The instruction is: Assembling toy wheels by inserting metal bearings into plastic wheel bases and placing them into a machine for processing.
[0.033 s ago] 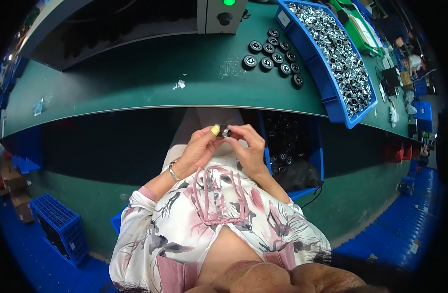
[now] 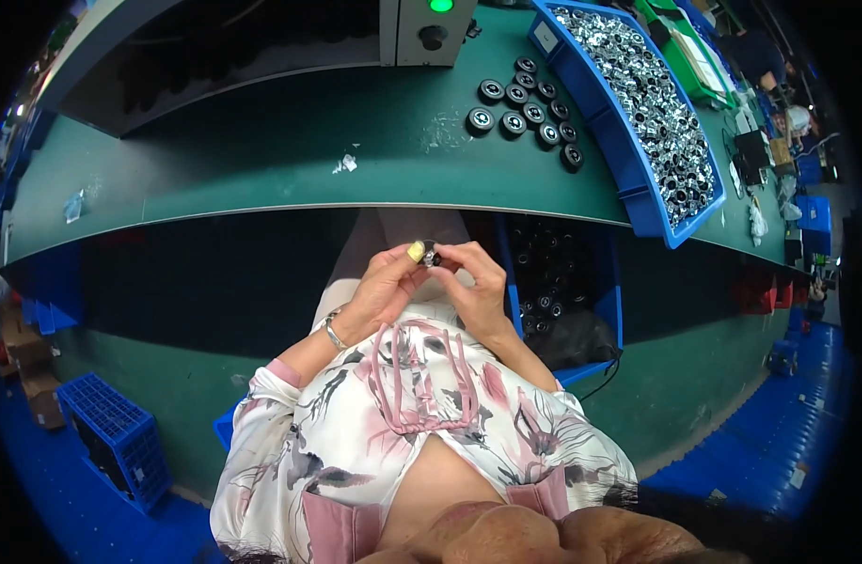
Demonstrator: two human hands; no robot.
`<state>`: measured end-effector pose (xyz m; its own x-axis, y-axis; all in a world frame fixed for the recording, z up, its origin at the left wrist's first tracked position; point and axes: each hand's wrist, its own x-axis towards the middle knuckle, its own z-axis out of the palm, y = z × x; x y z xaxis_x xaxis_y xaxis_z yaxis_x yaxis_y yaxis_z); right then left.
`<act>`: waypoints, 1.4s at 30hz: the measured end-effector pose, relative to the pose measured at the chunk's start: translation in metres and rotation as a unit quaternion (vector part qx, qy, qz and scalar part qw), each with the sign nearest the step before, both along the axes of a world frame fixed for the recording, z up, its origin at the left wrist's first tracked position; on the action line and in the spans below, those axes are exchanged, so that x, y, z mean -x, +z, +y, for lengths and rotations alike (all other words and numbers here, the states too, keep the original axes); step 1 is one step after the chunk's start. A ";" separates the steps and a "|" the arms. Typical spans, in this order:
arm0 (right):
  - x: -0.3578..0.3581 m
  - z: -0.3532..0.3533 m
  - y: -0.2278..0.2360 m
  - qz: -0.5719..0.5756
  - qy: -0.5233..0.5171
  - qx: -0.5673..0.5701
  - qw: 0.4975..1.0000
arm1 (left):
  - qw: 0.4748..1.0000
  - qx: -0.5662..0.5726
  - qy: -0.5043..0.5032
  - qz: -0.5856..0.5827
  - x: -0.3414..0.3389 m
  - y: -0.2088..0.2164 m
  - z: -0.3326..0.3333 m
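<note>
Near the middle of the frame, in front of the table's near edge, a small round piece with black and shiny silver surfaces (image 2: 433, 257) is held up over the person's lap. The bare left hand (image 2: 386, 289), with a yellow wrapping (image 2: 416, 251) at one digit's tip, pinches it from the left; the bare right hand (image 2: 481, 284) grips it from the right with thumb and fingertips. Both hands are closed lightly on it rather than clenched, and the fingers hide much of its outline.

The piece looks light enough for a fingertip pinch and probably stiff, the silver part seeming to be metal or plated plastic. Its bright surface may be slippery and could mark if scraped; breakage seems less of a worry. The best hold would likely be opposite sides of the rim, with finger pads flat and the shiny face left free.

At upper right, on the green flat-topped table (image 2: 261, 174), squat black discs with silver centres (image 2: 514, 123) lie grouped beside a long blue plastic tray (image 2: 611, 141) heaped with small shiny silver parts (image 2: 638, 94). Right of centre, below the table edge, a blue plastic crate (image 2: 620, 320) holds dark round pieces (image 2: 544, 305).
</note>
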<state>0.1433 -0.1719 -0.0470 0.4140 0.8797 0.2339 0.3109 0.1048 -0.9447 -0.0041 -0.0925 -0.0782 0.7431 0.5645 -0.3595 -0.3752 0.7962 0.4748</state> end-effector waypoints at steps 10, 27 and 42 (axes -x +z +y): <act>0.003 0.008 -0.005 -0.216 0.029 -0.022 0.976 | 0.999 0.017 0.022 0.025 -0.003 -0.009 -0.001; -0.007 0.011 -0.034 0.249 0.097 0.113 0.957 | 0.957 -0.259 0.026 0.130 0.010 -0.007 0.006; 0.016 0.035 -0.033 0.087 0.015 0.108 0.990 | 0.851 -0.407 0.170 0.284 -0.003 -0.001 0.014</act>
<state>0.1275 -0.1373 -0.0803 0.4044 0.9140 -0.0329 0.1412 -0.0980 -0.9851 -0.0008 -0.0783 -0.0795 0.3240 0.9460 0.0074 -0.0444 0.0074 0.9990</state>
